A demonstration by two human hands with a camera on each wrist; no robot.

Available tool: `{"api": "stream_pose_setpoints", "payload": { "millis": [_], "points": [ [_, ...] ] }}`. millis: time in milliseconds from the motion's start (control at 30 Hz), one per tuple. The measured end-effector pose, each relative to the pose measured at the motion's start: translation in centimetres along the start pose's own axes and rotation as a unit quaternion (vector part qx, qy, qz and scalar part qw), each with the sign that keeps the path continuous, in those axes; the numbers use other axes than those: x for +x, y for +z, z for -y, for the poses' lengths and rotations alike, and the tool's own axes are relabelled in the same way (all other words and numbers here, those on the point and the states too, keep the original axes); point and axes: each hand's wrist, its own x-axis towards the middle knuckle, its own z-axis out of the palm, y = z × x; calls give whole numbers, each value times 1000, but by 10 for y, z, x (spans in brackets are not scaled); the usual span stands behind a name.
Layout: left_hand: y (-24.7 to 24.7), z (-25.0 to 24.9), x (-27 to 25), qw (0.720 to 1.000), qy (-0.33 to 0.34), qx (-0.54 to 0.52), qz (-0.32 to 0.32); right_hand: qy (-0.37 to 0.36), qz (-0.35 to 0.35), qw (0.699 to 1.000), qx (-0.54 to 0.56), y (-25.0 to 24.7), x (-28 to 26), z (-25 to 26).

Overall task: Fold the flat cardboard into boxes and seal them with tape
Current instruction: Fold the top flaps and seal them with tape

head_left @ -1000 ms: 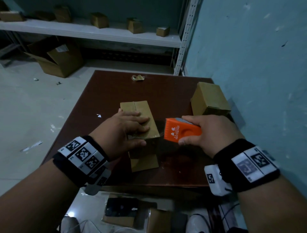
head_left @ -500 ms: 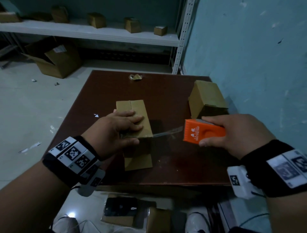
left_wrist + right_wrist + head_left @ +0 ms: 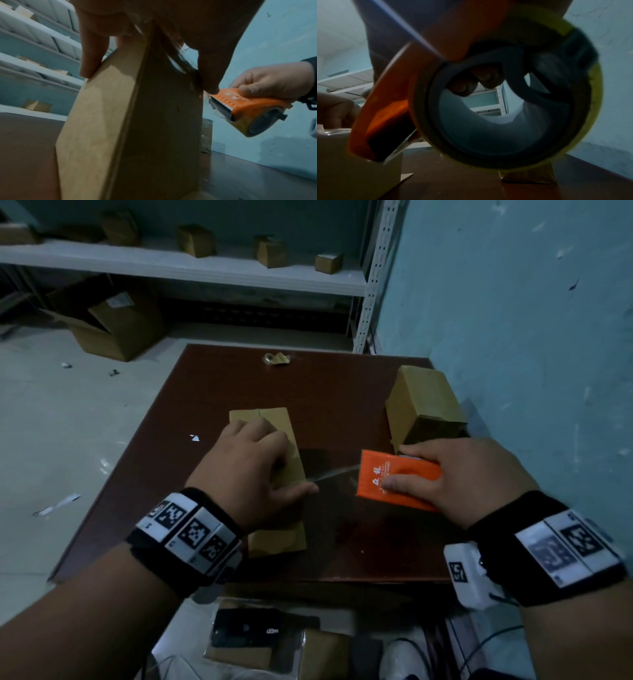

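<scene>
A small folded cardboard box (image 3: 274, 421) stands on the brown table (image 3: 219, 385). My left hand (image 3: 251, 470) grips its top, fingers (image 3: 91, 58) down the left face and thumb (image 3: 211, 75) on the right face over the tape end. A clear tape strip (image 3: 337, 472) runs from the box to the orange tape dispenser (image 3: 394, 479), which my right hand (image 3: 469, 477) grips just right of the box. In the left wrist view the box (image 3: 106, 121) fills the middle and the dispenser (image 3: 248, 106) shows its toothed blade. The tape roll (image 3: 583, 121) fills the right wrist view.
A taped box (image 3: 424, 412) stands at the table's right side against the blue wall (image 3: 513, 337). A crumpled tape scrap (image 3: 276, 359) lies near the far edge. Shelves (image 3: 205, 268) with small boxes and an open carton (image 3: 113, 326) are beyond the table.
My right hand has pulled the dispenser rightward off the box, drawing out a strip of tape. My left hand stays on the box, its thumb now at the right edge.
</scene>
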Motion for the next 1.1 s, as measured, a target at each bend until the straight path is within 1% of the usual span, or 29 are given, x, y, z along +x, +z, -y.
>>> {"api": "stream_pose_setpoints", "payload": {
  "millis": [100,200,300,400,600,667,733,800,867,900,1000,1100],
  "points": [
    [2,2,-2,1000,10,-17,-12,11,5,1000,-28,3,-1,4],
    [6,0,-5,998,47,-37,-29,18,0,999,-46,10,3,18],
    [12,-5,-7,994,84,-44,-48,34,51,995,-74,18,14,49],
    [14,-5,-7,995,82,-33,-52,32,41,996,-72,28,25,69],
    [16,-1,-7,995,78,-39,-55,19,27,997,-68,32,40,81],
    [15,-3,-10,994,86,-44,-56,26,36,995,-95,38,47,81],
    [13,-8,-17,991,105,-66,-45,57,39,991,-117,41,52,74],
    [12,-10,-22,989,112,-93,-31,82,6,992,-99,40,55,65],
    [11,-7,-23,987,107,-117,-25,77,-41,993,-83,43,57,58],
    [11,-5,-23,986,102,-130,-20,67,-52,993,-78,46,56,56],
    [7,0,-23,983,86,-163,-4,41,-39,996,-63,62,54,53],
    [3,5,-22,978,99,-181,11,37,-7,998,-45,70,52,45]
  ]
}}
